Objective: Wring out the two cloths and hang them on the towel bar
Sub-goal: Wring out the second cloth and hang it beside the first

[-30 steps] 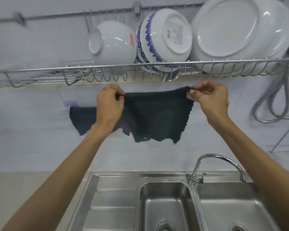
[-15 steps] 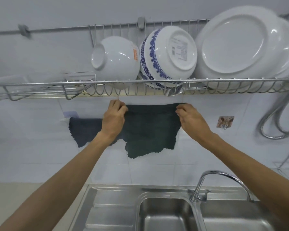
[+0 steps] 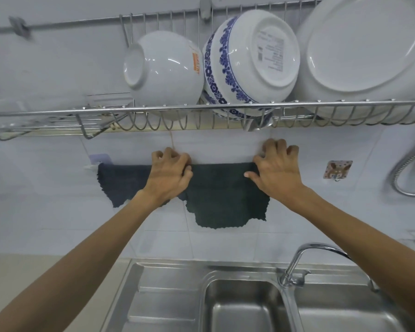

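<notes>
Two dark cloths hang side by side on the tiled wall under the dish rack. The blue-grey cloth (image 3: 121, 183) drapes on the left. The dark green cloth (image 3: 223, 197) hangs beside it on the right, draped over the towel bar, which the cloths hide except for its left bracket (image 3: 91, 167). My left hand (image 3: 169, 174) grips the green cloth's top left corner. My right hand (image 3: 277, 171) pinches its top right corner, fingers curled over the top edge.
A wire dish rack (image 3: 201, 116) juts out just above my hands, holding a white bowl (image 3: 162, 73), a blue-patterned bowl (image 3: 249, 61) and a big white plate (image 3: 364, 51). Below lie a steel double sink (image 3: 244, 305) and faucet (image 3: 304, 262). A wall hook (image 3: 337, 170) and hose (image 3: 407, 173) sit right.
Both hands have carried the green cloth down from in front of the rack and laid it over the bar beside the blue-grey cloth. My right hand has moved inward.
</notes>
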